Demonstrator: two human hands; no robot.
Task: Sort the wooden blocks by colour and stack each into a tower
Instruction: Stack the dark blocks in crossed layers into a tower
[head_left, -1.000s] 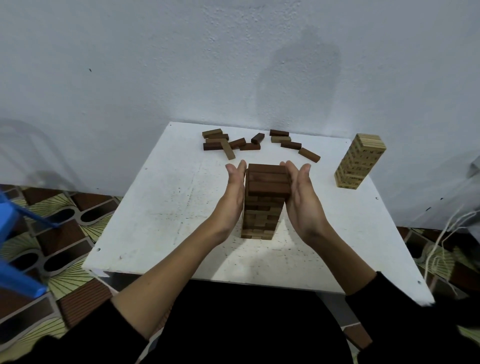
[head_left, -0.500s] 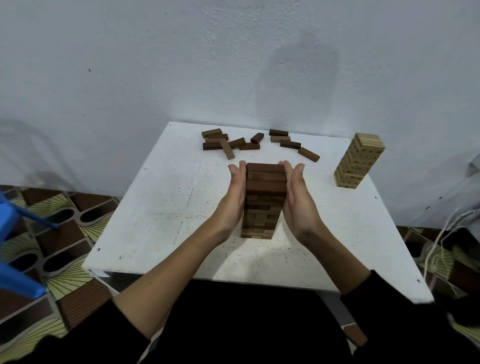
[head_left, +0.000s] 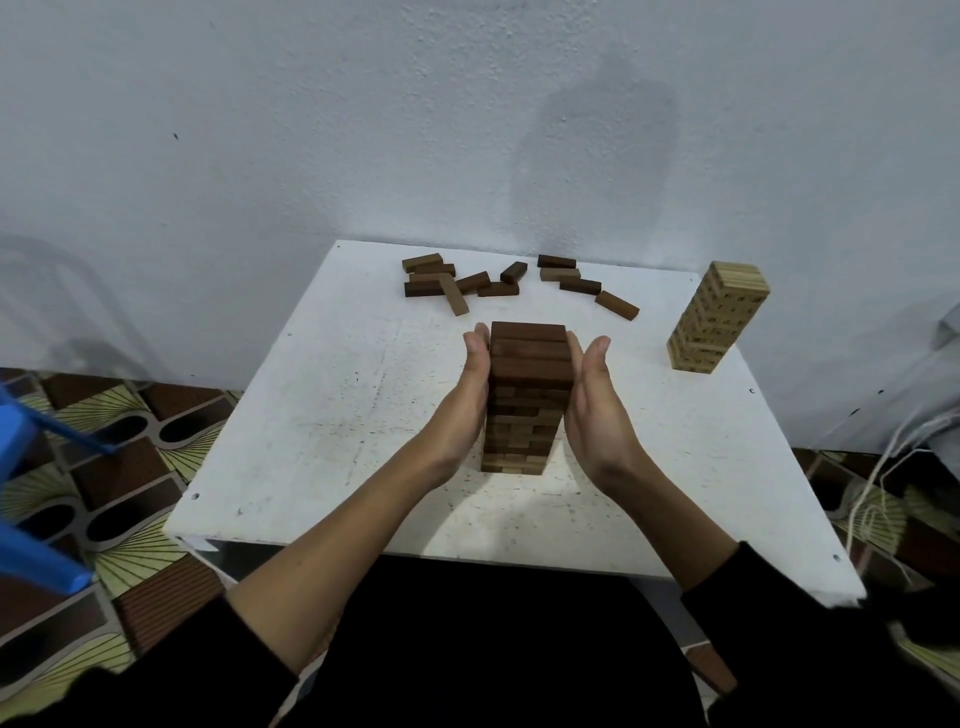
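Head view: no readable writing is seen; marks on the light tower (head_left: 719, 317) at the right of the desk (head_left: 322, 415) are too small to be read. The dark tower (head_left: 524, 395) is stood mid-desk. The left hand (head_left: 470, 395) is laid flat against its left side, fingers straight and pressed together. The right hand (head_left: 597, 410) is held at its right side, fingers straight, thumb apart. Loose dark blocks (head_left: 467, 283) are scattered behind.

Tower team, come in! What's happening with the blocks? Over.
Left hand and right hand flat against the dark tower. Loose dark blocks wait behind. Light tower stands apart. Nothing blocking.
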